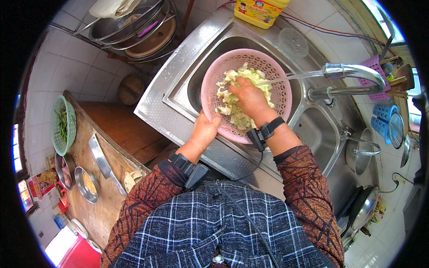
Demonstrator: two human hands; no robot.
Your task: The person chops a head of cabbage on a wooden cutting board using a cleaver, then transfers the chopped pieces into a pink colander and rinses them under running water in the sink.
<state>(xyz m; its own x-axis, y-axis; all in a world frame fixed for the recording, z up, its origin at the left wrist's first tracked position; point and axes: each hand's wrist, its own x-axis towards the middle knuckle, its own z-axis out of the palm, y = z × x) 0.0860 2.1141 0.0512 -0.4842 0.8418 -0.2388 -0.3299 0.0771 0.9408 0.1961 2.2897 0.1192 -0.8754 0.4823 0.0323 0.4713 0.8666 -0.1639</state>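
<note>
A pink plastic colander (209, 80) with a pierced pattern sits over the left basin of a steel double sink (181, 100). Torn cabbage leaves (243, 119) are heaped inside it. My left hand (205, 129) grips the near left rim, its thumb on the inner side. With fingers curled down into the leaves, my right hand (249, 97) holds some of them; the fingertips are hidden. Water (295, 76) runs from the chrome faucet (355, 72) on the right and lands beside that hand.
A yellow detergent jug (259, 13) stands behind the sink. At left, a wooden table (90, 214) carries a cleaver (100, 157), a green basket (68, 134) of green peppers or beans, and metal bowls (77, 184). A second faucet (365, 147) projects at right; a lidded wok (365, 207) lies beyond.
</note>
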